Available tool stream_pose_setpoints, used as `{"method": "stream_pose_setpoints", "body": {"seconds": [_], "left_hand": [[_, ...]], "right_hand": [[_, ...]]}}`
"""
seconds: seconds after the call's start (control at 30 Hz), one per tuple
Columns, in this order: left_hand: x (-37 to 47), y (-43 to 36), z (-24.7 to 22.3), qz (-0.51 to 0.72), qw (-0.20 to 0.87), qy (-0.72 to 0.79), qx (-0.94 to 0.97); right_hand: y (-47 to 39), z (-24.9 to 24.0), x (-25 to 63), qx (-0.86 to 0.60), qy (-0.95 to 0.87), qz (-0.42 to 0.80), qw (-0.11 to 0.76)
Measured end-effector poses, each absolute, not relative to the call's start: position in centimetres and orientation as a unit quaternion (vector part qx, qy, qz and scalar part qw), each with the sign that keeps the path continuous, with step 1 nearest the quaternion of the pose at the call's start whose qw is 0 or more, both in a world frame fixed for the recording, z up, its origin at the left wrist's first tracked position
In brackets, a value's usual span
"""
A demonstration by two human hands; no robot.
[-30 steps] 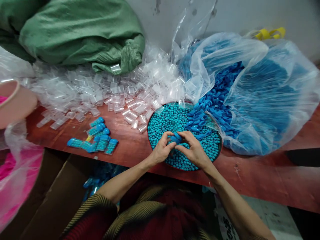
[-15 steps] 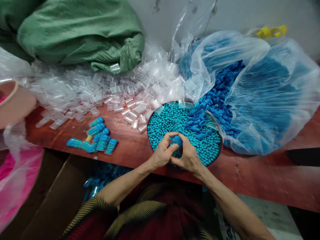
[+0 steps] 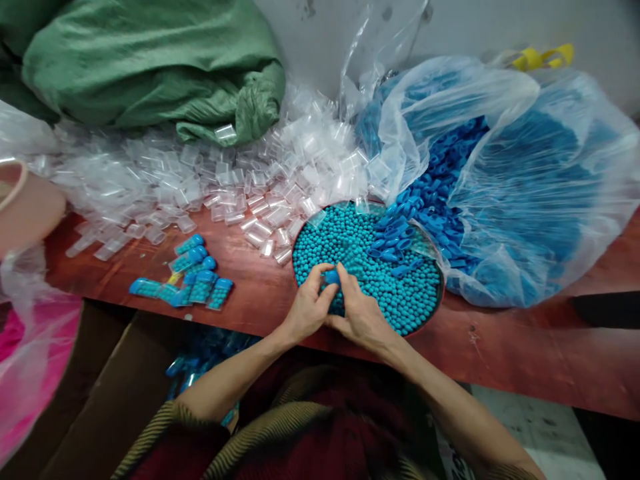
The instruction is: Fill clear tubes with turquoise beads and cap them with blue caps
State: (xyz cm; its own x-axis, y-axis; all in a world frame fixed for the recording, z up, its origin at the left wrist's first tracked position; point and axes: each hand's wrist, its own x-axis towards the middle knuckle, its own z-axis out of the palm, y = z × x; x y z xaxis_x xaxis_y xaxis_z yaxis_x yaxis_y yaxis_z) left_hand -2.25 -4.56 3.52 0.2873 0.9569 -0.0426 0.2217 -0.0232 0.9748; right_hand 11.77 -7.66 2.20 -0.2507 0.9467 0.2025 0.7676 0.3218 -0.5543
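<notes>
Both hands meet over the near left part of a round tray [image 3: 441,293] full of small teal balls [image 3: 410,300]. Between their fingertips is a small container with a blue cap [image 3: 332,277]; its lower part is mostly hidden. My left hand [image 3: 309,305] grips it from the left, and my right hand [image 3: 361,312] closes on it from the right. Loose blue caps [image 3: 393,237] lie on the balls at the tray's back right. To the left, several filled containers with blue caps [image 3: 204,285] rest in a group on the red table [image 3: 260,293].
Clear plastic tubes [image 3: 270,213] are heaped along the back, below a green cloth sack [image 3: 155,60]. A translucent bag [image 3: 540,180] of blue caps stands at the right. A pink tub [image 3: 30,207] is at the left edge. Below the table are more blue-capped containers [image 3: 210,353].
Both hands have shifted a little to the left with the blue-capped container. The fingers are closer together around it, and the view has moved slightly.
</notes>
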Motion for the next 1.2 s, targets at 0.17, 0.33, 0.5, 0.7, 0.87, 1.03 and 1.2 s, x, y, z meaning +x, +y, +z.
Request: {"method": "stream_pose_setpoints", "body": {"seconds": [0.17, 0.33, 0.5, 0.7, 0.87, 1.03, 1.2], "left_hand": [[-10.7, -3.1, 3.4, 0.371, 0.291, 0.607, 0.640], [-15.7, -2.2, 2.1, 0.283, 0.039, 0.719, 0.634], [-9.2, -2.4, 2.4, 0.297, 0.001, 0.602, 0.742], [1.0, -1.6, 2.2, 0.141, 0.147, 0.468, 0.860], [2.7, -0.8, 0.7, 0.127, 0.186, 0.478, 0.849], [2.4, -0.5, 0.8, 0.134, 0.217, 0.469, 0.845], [1.6, 0.3, 1.9, 0.163, 0.313, 0.464, 0.813]], "right_hand": [[-6.2, 2.4, 15.8, -0.574, -0.751, 0.170, 0.278], [-3.5, 0.9, 20.6, -0.645, -0.708, 0.084, 0.275], [-0.7, 0.5, 20.6, -0.680, -0.729, -0.001, 0.075], [-0.6, 0.8, 20.6, -0.675, -0.736, -0.056, -0.023], [-2.6, 0.2, 20.9, -0.679, -0.733, -0.035, -0.007], [-3.1, 0.3, 20.8, -0.648, -0.761, -0.026, -0.022], [-3.3, 1.7, 20.3, -0.696, -0.718, -0.031, 0.020]]}}
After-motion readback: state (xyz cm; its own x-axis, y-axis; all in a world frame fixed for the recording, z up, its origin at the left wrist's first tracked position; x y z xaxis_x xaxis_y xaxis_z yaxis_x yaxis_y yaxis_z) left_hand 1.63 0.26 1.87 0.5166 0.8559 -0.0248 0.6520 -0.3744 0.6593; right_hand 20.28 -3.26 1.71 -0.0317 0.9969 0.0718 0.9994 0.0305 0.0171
